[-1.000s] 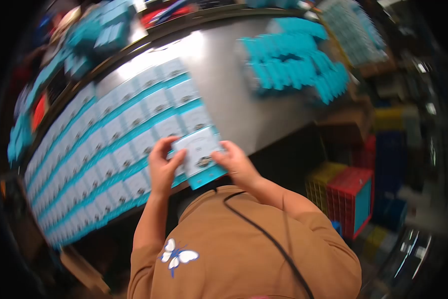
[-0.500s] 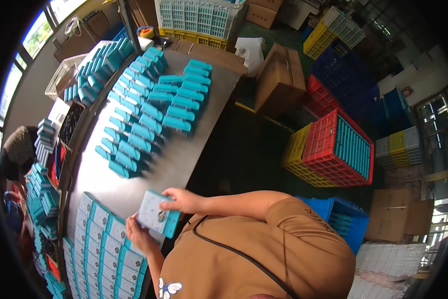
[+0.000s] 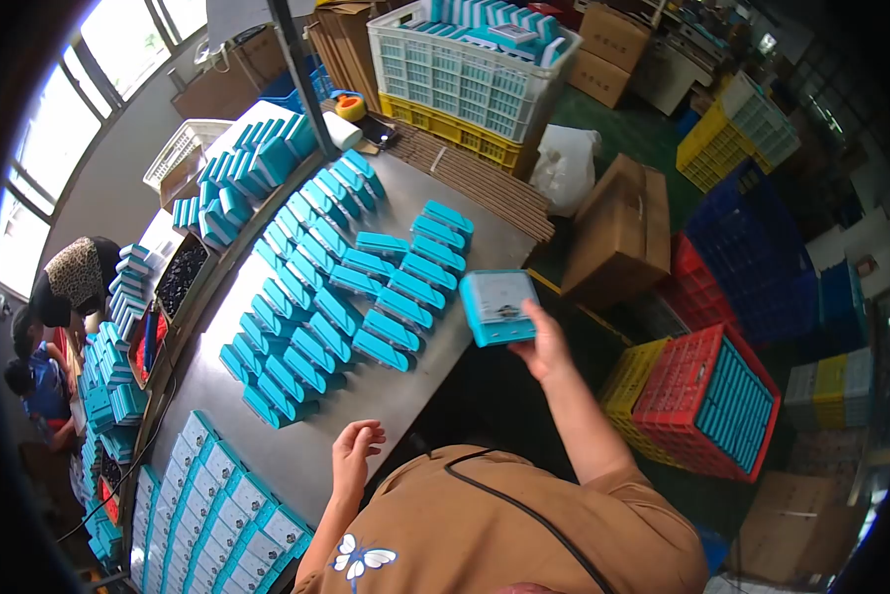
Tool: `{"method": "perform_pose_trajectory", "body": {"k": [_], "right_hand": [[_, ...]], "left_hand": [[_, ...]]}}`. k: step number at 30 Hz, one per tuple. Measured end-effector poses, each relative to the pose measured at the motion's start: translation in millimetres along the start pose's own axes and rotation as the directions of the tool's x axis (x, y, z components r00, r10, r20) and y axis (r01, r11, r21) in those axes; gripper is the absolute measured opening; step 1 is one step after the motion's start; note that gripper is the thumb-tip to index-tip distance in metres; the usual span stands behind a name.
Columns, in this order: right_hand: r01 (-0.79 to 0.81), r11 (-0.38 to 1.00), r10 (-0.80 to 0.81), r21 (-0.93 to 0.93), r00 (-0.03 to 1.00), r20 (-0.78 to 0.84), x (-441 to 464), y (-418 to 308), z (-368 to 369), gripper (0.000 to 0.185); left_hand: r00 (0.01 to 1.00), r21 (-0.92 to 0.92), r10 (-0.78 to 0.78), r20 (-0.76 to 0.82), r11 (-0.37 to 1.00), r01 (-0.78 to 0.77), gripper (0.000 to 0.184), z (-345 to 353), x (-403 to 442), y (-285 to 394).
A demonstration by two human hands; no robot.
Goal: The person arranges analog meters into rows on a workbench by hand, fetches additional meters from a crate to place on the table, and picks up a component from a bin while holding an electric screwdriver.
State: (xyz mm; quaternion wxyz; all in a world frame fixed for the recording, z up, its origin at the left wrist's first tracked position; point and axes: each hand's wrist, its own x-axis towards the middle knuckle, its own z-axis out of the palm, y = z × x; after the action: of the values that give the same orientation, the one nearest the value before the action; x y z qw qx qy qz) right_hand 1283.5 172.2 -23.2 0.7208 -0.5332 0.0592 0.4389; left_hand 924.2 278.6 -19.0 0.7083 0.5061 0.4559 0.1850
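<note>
Metal surface [image 3: 193, 371] carries teal boxes [image 3: 393, 328] in close rows, probably saving space; near its edge, the right hand [image 3: 547, 348] pinches a teal-and-white box [image 3: 496, 297]; the left hand [image 3: 354, 455] is loosely curled, holding nothing.

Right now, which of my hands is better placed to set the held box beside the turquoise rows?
Probably your right hand: it grips the box, which appears just beside the nearest turquoise row. Your left hand looks empty, fingers loosely curled, and is apart from the box.

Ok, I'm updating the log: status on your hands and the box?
Right hand gripping teal-and-white box. Left hand apparently empty. Teal boxes crowd the table alongside.
</note>
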Motion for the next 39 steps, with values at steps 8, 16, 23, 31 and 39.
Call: {"method": "perform_pose_trajectory", "body": {"k": [8,16,23,31,39], "right_hand": [[0.146,0.985,-0.154,-0.092,0.985,-0.079,115.9,-85.5,-3.7,0.031],[0.226,0.903,-0.236,-0.365,0.972,0.016,352.4,-132.3,133.0,0.031],[0.308,0.776,-0.349,-0.551,0.937,0.031,547.7,-76.0,202.2,0.048],[0.288,0.041,-0.464,-0.957,0.853,0.237,559.6,-84.7,235.2,0.044],[0.371,-0.074,-0.359,-0.926,0.856,0.372,575.8,-92.7,229.1,0.059]], "left_hand": [[0.988,0.077,0.012,0.153,0.997,-0.024,0.020,8.2,74.2,31.2],[0.980,0.190,0.079,-0.185,0.981,-0.043,0.018,-1.6,91.8,20.4],[0.792,-0.048,-0.162,-0.589,0.985,0.165,0.015,60.7,57.8,1.5],[0.657,-0.183,-0.342,-0.672,0.936,0.300,0.017,133.2,29.8,-21.3],[0.601,-0.169,-0.354,-0.717,0.924,0.342,0.017,150.1,14.2,-26.4]]}}
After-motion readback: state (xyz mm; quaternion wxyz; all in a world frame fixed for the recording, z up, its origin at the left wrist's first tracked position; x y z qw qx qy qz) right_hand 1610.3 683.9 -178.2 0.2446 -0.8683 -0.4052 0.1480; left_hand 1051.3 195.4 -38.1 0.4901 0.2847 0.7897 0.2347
